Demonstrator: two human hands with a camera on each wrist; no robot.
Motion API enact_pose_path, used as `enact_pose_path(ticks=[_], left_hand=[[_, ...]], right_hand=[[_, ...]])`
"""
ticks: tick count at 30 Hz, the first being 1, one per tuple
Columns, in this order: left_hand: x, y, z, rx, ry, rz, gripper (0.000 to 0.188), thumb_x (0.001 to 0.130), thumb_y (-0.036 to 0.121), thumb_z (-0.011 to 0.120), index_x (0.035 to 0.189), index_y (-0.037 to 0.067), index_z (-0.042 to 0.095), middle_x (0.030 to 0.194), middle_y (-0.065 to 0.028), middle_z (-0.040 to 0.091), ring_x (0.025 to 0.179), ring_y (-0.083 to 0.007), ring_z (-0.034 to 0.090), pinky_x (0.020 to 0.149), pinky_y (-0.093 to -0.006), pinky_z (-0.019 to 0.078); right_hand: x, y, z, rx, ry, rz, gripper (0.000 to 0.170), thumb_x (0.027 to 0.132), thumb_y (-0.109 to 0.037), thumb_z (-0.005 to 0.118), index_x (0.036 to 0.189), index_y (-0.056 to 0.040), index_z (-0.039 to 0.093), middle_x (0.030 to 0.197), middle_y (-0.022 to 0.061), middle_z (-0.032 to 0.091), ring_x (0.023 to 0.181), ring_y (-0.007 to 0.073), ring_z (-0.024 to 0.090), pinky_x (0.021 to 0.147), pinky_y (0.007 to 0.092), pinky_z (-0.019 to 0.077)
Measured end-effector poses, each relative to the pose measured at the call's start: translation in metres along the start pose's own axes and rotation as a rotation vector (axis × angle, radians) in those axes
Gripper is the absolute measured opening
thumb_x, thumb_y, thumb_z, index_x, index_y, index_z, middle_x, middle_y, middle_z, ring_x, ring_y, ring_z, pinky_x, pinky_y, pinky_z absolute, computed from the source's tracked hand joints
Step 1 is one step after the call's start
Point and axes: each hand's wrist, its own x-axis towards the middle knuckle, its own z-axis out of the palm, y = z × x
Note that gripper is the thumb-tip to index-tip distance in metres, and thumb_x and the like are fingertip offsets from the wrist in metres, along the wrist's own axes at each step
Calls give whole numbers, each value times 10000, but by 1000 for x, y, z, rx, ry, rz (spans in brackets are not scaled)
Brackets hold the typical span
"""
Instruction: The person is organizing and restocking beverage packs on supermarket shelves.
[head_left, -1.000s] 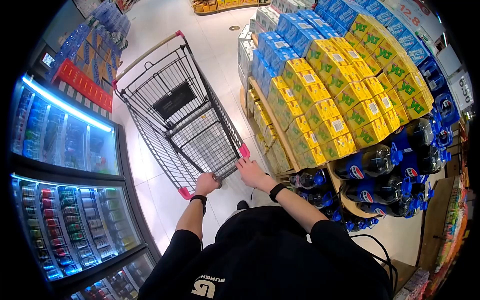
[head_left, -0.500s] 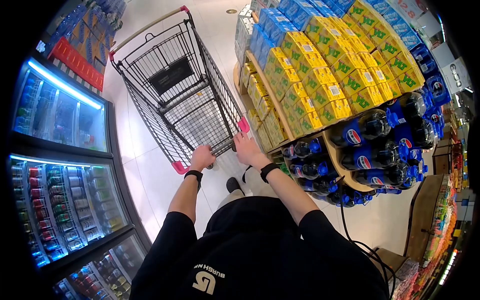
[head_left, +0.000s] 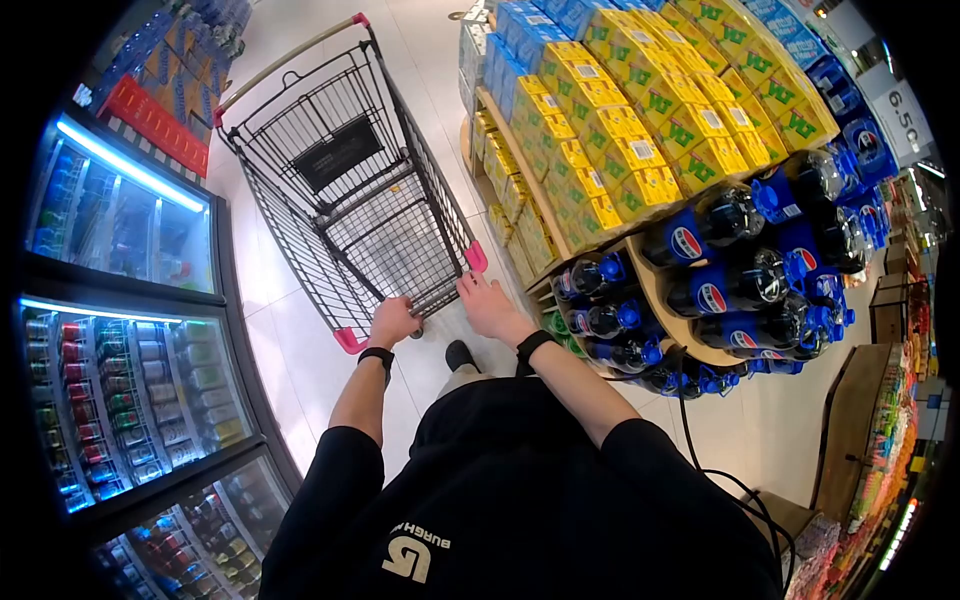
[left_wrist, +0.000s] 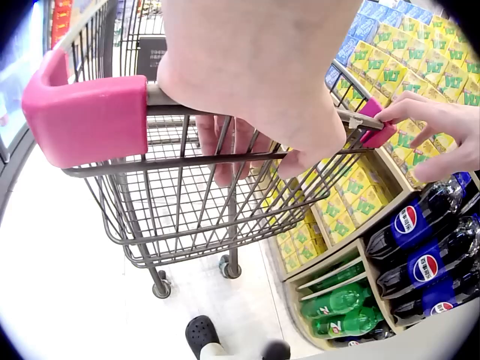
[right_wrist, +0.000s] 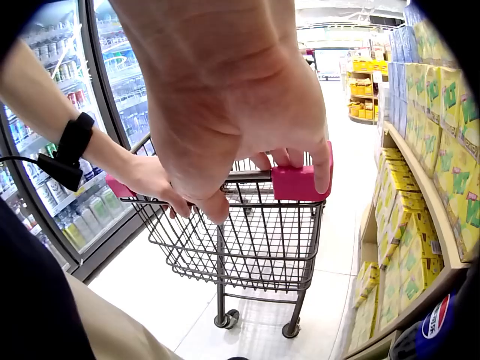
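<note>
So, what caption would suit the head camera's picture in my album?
Left hand and right hand on a shopping cart, between lit drinks fridges and stacked yellow cartons.

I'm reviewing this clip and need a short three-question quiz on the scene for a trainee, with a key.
1. Multiple choice: where do the left hand and right hand rest?
A) On the carton stack
B) On the near end of the shopping cart
C) On the floor
2. True or false: in the head view, the drinks fridge is left of the shopping cart.
3. Fill in: the cola bottles on the right of the head view have ____ caps.

Key: 1. B; 2. True; 3. blue
</note>
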Motion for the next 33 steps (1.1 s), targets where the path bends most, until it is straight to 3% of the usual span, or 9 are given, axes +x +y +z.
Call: enact_pose_path(ticks=[3, 7, 8, 14, 17, 18, 21, 22, 33], left_hand=[[-2, -6, 19, 26, -7, 27, 306, 718, 281, 702, 891, 28, 693, 812, -206, 688, 828, -382, 672, 782, -446, 546], [-21, 7, 25, 2, 41, 1, 282, 714, 289, 705, 829, 31, 706, 778, -202, 684, 793, -382, 667, 764, -457, 540], [-25, 10, 28, -11, 47, -22, 289, 708, 297, 711, 829, 35, 711, 770, -197, 686, 789, -376, 671, 760, -451, 543], [-55, 27, 49, -14, 97, -45, 294, 700, 307, 704, 831, 44, 712, 781, -194, 690, 799, -364, 676, 768, -441, 548], [-69, 41, 56, 9, 95, -93, 287, 704, 299, 704, 846, 49, 715, 793, -193, 693, 809, -362, 676, 779, -441, 548], [-73, 42, 61, 26, 92, -99, 284, 705, 295, 706, 850, 51, 716, 795, -192, 694, 811, -362, 676, 780, -441, 547], [-82, 48, 74, 41, 71, -69, 272, 703, 279, 710, 849, 50, 716, 787, -193, 692, 809, -365, 675, 783, -441, 548], [-86, 50, 77, 25, 86, -55, 267, 700, 272, 717, 848, 50, 715, 787, -198, 691, 811, -364, 676, 785, -441, 548], [-119, 71, 103, 14, 92, -21, 283, 701, 290, 714, 836, 41, 712, 792, -205, 690, 806, -365, 678, 772, -440, 552]], right_hand=[[-15, 3, -8, 98, -80, -24, 641, 724, -127, 647, 1309, 36, 440, 1330, 168, 431, 1292, 314, 377, 901, 497, 465], [-33, 2, -7, 19, -93, -28, 666, 736, -180, 679, 1333, 6, 449, 1346, 139, 438, 1287, 269, 393, 936, 447, 440], [-35, 5, -6, -8, -181, -32, 704, 750, -218, 678, 1366, 11, 424, 1375, 145, 422, 1310, 273, 375, 945, 460, 434], [-75, 14, -3, -158, -115, -196, 691, 796, -212, 616, 1399, 36, 388, 1405, 204, 398, 1323, 317, 374, 928, 470, 448], [-96, 11, 32, -338, -32, -156, 652, 909, -247, 509, 1477, -3, 304, 1501, 190, 307, 1400, 317, 269, 973, 511, 422], [-105, 9, 21, -350, -144, -152, 616, 954, -213, 424, 1510, -15, 248, 1549, 197, 233, 1440, 330, 199, 985, 546, 408], [-123, 7, 30, -435, -116, -136, 630, 948, -218, 439, 1513, -18, 244, 1559, 201, 210, 1446, 343, 178, 978, 563, 408], [-130, 7, 31, -457, -65, -146, 654, 913, -219, 481, 1484, 29, 282, 1546, 219, 248, 1441, 339, 221, 959, 498, 449], [-179, -5, 30, -437, -88, -49, 728, 874, -242, 524, 1487, 47, 259, 1554, 268, 178, 1453, 371, 167, 977, 503, 439]])
